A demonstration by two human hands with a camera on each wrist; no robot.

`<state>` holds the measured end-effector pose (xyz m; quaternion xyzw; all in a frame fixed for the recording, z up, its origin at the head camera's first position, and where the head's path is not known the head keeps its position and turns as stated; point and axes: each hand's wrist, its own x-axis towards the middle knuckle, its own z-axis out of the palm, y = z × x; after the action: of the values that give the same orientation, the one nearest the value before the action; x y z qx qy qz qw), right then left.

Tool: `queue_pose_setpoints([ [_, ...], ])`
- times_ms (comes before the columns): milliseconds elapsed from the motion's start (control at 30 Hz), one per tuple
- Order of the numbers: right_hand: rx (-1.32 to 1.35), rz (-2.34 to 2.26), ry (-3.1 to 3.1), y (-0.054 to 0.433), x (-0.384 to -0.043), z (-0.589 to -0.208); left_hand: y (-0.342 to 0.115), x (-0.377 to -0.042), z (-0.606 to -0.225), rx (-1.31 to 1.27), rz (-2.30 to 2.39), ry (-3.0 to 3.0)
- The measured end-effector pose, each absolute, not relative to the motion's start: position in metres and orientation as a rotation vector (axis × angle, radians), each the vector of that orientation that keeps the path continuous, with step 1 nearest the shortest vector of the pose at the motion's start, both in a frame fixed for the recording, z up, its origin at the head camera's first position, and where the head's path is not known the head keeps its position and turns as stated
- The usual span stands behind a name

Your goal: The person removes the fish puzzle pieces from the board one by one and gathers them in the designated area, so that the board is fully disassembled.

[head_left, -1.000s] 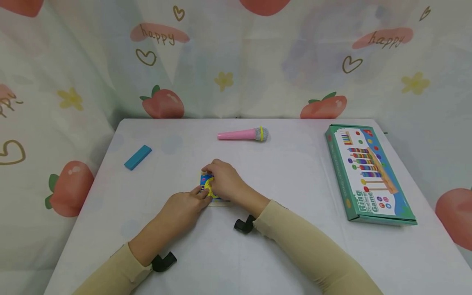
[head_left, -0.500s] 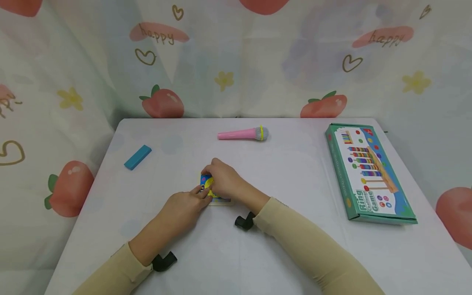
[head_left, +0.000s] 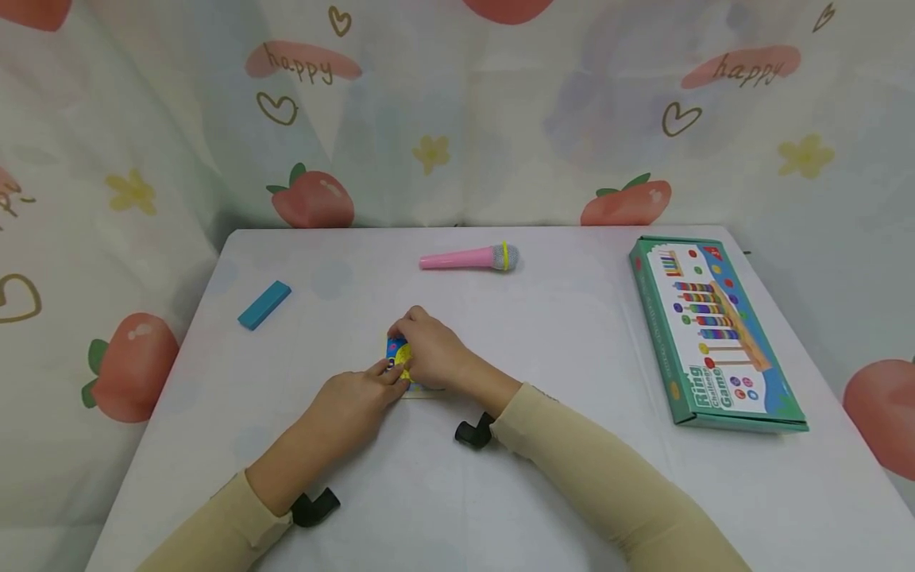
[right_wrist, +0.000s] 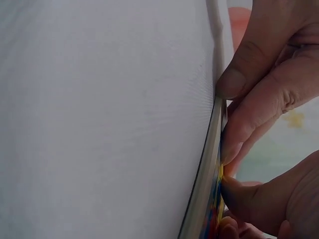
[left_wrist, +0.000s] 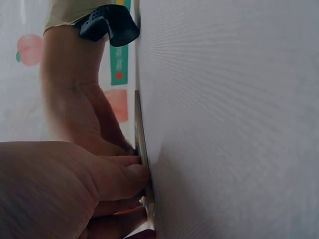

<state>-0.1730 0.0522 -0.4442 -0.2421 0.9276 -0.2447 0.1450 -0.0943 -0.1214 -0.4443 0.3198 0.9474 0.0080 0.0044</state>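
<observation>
A small flat puzzle board (head_left: 397,349) with a blue and yellow picture lies on the white table, partly covered by both hands. My left hand (head_left: 357,405) holds its near left edge, thumb (left_wrist: 132,180) along the rim and fingers on top. From the right, my right hand (head_left: 438,345) reaches over the board with bent fingers. Its thumb (right_wrist: 244,199) is against a yellow puzzle piece (head_left: 403,360) on the picture. In the right wrist view, the board's pale edge (right_wrist: 203,191) shows side-on. My right fingertips are mostly hidden.
A pink toy microphone (head_left: 465,258) lies beyond the hands. A blue block (head_left: 264,305) is at the back left, and a green ring game box (head_left: 718,338) lies on the right. A patterned cloth (head_left: 465,111) hangs behind the table (head_left: 557,318).
My right fingers and thumb shift slightly over the yellow piece, whose visible outline changes from curved to rounder. The left hand stays nearly still. The head view shifts a little.
</observation>
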Motion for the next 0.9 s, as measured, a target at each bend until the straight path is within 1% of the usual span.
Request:
queue_pose_setpoints([
  [267,-0.624,-0.647,2.664,0.0492,-0.1774,-0.4432,-0.1213,-0.0961,-0.4446,0.996,0.037,2.971],
  [900,-0.6,-0.577,2.62,0.0443,-0.1823,-0.4354,-0.124,-0.0947,-0.4474,1.027,0.04,2.987],
])
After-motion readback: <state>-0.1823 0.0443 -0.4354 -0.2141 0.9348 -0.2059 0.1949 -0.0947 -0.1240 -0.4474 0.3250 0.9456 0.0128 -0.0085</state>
